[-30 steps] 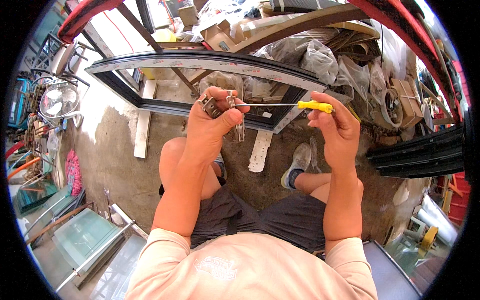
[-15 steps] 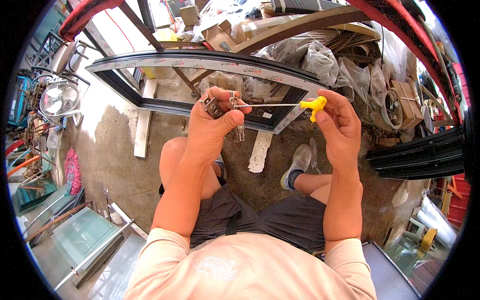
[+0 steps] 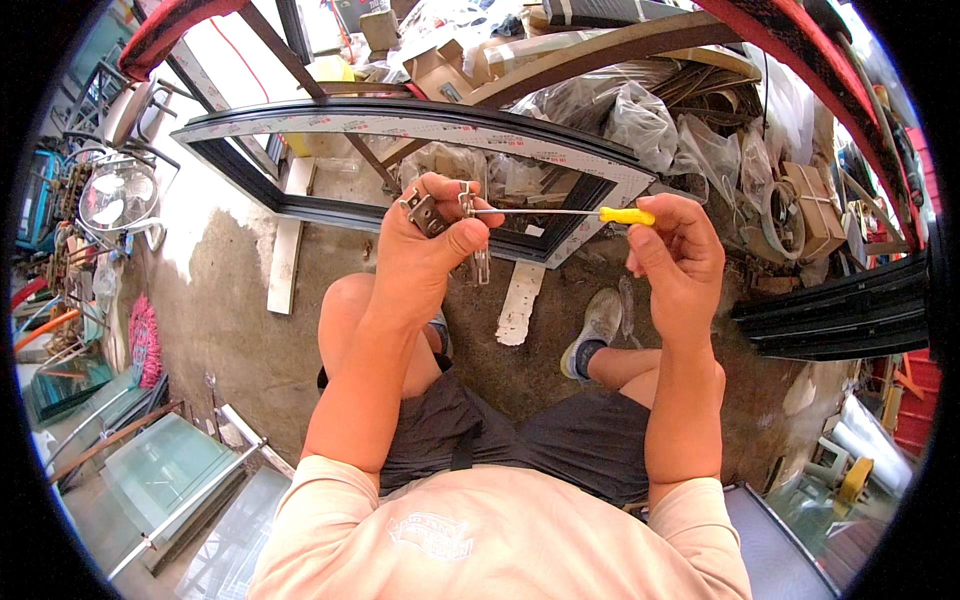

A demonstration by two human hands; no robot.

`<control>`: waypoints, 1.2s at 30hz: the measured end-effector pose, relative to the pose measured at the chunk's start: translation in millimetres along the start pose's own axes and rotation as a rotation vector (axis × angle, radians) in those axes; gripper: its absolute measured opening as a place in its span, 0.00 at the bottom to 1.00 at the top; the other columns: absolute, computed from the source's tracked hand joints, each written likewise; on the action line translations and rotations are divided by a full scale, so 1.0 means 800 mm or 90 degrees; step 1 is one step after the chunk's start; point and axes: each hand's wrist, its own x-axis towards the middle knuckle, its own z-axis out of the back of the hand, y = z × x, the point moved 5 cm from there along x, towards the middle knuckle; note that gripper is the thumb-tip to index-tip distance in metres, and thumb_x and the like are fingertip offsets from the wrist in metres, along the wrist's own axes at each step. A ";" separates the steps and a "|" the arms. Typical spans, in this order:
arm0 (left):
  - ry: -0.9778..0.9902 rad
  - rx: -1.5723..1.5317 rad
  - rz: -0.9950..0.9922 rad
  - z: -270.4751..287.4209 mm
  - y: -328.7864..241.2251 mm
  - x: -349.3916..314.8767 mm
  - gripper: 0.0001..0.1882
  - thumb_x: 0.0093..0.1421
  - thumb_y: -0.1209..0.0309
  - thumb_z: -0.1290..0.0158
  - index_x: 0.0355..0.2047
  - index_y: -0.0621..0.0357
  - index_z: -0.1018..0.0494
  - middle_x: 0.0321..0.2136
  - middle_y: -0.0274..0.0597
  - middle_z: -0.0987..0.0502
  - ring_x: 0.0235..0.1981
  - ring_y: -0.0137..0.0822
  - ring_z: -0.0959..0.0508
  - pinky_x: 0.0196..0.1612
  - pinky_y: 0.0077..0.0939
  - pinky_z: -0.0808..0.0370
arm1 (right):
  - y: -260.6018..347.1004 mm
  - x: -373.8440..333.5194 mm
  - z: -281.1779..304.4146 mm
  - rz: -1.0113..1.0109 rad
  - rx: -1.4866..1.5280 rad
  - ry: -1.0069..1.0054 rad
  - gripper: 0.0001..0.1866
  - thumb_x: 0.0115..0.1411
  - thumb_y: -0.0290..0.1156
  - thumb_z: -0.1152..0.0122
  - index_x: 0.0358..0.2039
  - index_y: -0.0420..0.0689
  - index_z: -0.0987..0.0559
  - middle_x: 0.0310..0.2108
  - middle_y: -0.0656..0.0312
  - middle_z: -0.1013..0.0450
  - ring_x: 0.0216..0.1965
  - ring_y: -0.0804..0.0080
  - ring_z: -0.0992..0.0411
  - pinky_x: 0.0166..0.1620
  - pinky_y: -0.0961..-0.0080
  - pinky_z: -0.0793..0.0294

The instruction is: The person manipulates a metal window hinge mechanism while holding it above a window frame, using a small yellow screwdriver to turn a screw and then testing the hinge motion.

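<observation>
My left hand (image 3: 435, 235) is closed around a brown metal bracket (image 3: 428, 215) with holes and bent tabs; a shiny clamp-like part (image 3: 466, 200) stands up beside its fingers. In my right hand (image 3: 680, 250), thumb and fingers pinch the yellow handle of a T-handle driver (image 3: 550, 211). Its thin steel shaft runs level to the left and its tip meets the shiny part. Fingers cover some of the bracket, and the exact tip shape is hidden. Both hands are raised above my knees, in front of a black window frame (image 3: 400, 122).
White strips (image 3: 285, 265) lie under the frame on the concrete floor (image 3: 235, 340). Plastic sheeting and cardboard boxes (image 3: 440, 70) are heaped behind. Black profiles (image 3: 835, 310) stick out at right. Glass panes (image 3: 165, 475) lean at lower left, near a fan (image 3: 118, 197).
The yellow handle has turned about its shaft, from lobes showing to nearly edge-on. My right fingers have shifted with it. My left hand and the bracket stay in place.
</observation>
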 end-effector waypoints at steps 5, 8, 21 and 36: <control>-0.008 0.027 -0.003 -0.009 -0.006 -0.002 0.21 0.59 0.75 0.28 0.48 0.57 0.26 0.40 0.42 0.16 0.44 0.37 0.13 0.45 0.25 0.17 | -0.005 0.004 0.002 -0.004 0.004 -0.031 0.09 0.73 0.28 0.38 0.50 0.39 0.19 0.37 0.60 0.17 0.36 0.74 0.17 0.40 0.80 0.20; -0.012 0.010 -0.005 -0.014 -0.009 -0.004 0.20 0.59 0.78 0.29 0.47 0.58 0.26 0.40 0.43 0.15 0.44 0.36 0.13 0.47 0.26 0.16 | -0.006 0.005 0.001 -0.025 -0.012 -0.040 0.10 0.74 0.30 0.39 0.50 0.39 0.20 0.38 0.58 0.17 0.40 0.70 0.15 0.42 0.78 0.18; 0.006 0.036 0.031 -0.014 -0.013 -0.003 0.22 0.56 0.78 0.28 0.48 0.57 0.26 0.41 0.41 0.16 0.44 0.36 0.14 0.48 0.27 0.18 | -0.022 0.006 -0.005 -0.060 0.069 -0.046 0.07 0.71 0.24 0.38 0.48 0.42 0.24 0.37 0.59 0.20 0.35 0.72 0.18 0.40 0.75 0.16; 0.008 0.065 0.004 -0.017 -0.014 -0.004 0.19 0.56 0.80 0.28 0.44 0.63 0.25 0.36 0.40 0.15 0.41 0.27 0.16 0.45 0.22 0.18 | -0.028 0.010 -0.012 -0.095 0.084 -0.040 0.14 0.72 0.27 0.39 0.56 0.42 0.25 0.40 0.61 0.22 0.35 0.75 0.20 0.39 0.76 0.18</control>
